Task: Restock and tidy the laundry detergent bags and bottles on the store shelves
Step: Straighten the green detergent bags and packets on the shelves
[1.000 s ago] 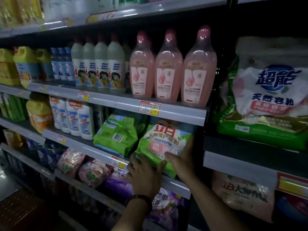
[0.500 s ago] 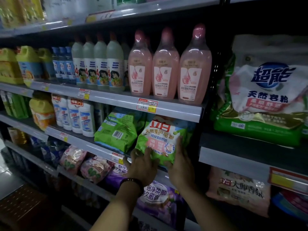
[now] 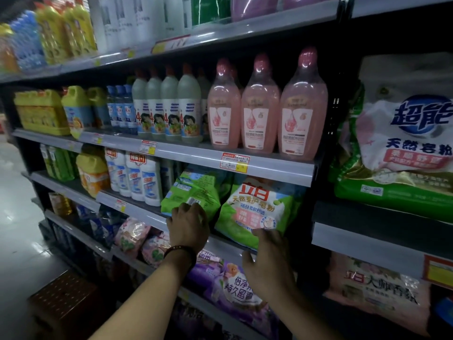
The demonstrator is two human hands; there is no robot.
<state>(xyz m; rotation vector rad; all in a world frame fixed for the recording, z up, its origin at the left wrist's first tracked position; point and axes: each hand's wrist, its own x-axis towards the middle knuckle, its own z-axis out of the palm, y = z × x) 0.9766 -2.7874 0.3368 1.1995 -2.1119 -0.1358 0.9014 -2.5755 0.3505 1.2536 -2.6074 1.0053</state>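
L hand [image 3: 188, 224] sits at the lower edge of the green bag w/ barcode [image 3: 193, 192], knuckles toward the cam and fingers bent against the pack; can't tell if they actually grip it. R hand [image 3: 267, 258] is spread and relaxed, fingertips touching the bottom corner of the green bag w/ red logo [image 3: 257, 207]. Both bags stand side by side, touching, at the front of the shelf [image 3: 147, 213], under the pink bottles [image 3: 259, 114] and above the purple bag [image 3: 235, 288].

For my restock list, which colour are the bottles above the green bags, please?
Pink bottles; head view.
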